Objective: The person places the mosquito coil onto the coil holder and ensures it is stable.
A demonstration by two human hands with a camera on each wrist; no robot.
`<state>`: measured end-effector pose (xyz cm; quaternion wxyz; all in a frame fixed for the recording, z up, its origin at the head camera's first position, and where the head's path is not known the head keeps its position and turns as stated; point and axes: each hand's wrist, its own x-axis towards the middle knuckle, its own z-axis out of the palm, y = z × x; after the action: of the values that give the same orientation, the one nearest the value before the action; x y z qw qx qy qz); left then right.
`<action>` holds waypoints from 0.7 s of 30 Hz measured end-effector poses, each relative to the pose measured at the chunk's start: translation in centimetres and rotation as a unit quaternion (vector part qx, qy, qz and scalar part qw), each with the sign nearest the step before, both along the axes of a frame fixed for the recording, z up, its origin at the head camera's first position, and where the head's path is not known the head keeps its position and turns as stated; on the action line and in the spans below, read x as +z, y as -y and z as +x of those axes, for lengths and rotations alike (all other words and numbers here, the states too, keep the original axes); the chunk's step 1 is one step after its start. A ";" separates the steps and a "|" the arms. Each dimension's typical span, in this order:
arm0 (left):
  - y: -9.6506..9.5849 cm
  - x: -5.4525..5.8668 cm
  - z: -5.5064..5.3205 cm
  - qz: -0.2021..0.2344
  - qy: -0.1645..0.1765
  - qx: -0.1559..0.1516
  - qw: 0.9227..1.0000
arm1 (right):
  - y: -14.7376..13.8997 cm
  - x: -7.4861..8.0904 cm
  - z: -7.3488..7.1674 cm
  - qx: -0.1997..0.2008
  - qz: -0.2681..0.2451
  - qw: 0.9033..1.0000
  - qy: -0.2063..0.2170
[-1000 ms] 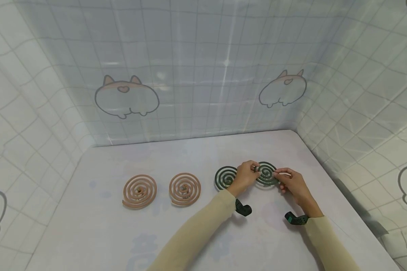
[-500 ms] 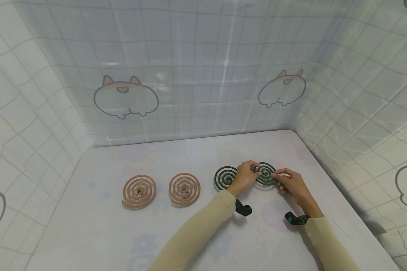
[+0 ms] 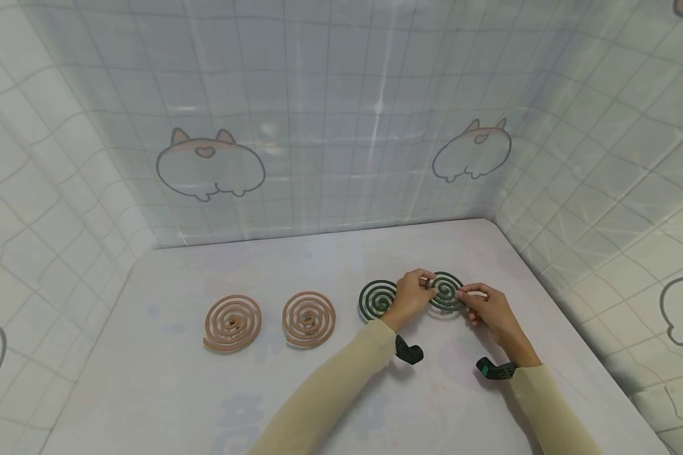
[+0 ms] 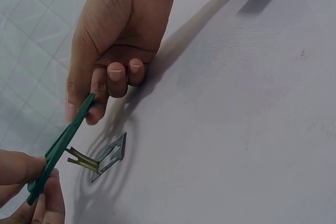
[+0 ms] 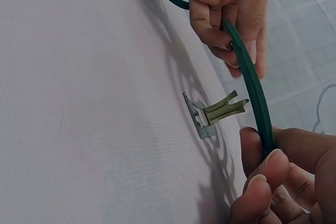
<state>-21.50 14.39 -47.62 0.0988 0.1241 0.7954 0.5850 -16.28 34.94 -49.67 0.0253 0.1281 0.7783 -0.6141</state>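
In the head view, a green mosquito coil [image 3: 445,291] is held at its left edge between the thumb and fingers of my left hand [image 3: 413,296]. My right hand [image 3: 492,309] pinches its right edge. Both wrist views show the coil edge-on and raised off the table. Below it stands a small metal coil stand [image 5: 199,119], its brass-coloured prongs pointing up toward the coil's underside. The right hand [image 4: 121,35] appears at the top of the left wrist view, the left hand [image 5: 226,19] at the top of the right wrist view.
Another green mosquito coil [image 3: 374,301] lies left of the held one, partly hidden by my left hand. Farther left are two brown coils [image 3: 233,322], [image 3: 309,319] on the white table [image 3: 165,392]. Tile-patterned sheeting [image 3: 319,126] rises behind and at both sides.
The hands keep their grip on the green coil and stay almost in place. The head view shifts very slightly.
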 end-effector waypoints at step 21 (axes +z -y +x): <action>0.0 0.2 0.5 -0.006 0.016 0.003 1.000 | 0.0 0.1 0.3 0.002 -0.006 1.000 0.007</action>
<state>-21.04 14.38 -47.43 0.1100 0.1118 0.7973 0.5828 -16.01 34.98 -49.56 0.0326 0.1307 0.7745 -0.6180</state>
